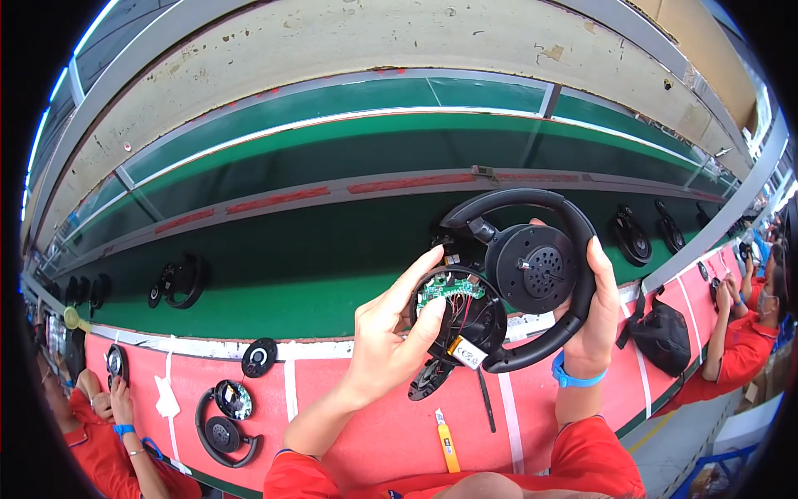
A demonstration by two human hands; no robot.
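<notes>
Both my hands hold a pair of black over-ear headphones [573,224] above the table's far edge. My left hand [378,345] is closed around an opened ear cup, thumb and fingers at its rim. Inside that cup a green circuit board [451,288] shows, with thin red wires. A small silvery battery [468,352] sits at the cup's lower edge. My right hand [598,320] grips the headband from the right, its fingers partly hidden behind. The other ear cup [536,268] faces me with a perforated round plate.
A yellow utility knife [447,445] and a thin black stick [487,401] lie on the pink table [349,441]. Left are another pair of headphones [220,434] and a round disc [259,358]. Beyond runs a green belt [316,258] carrying headphones [184,279]. Co-workers sit on both sides.
</notes>
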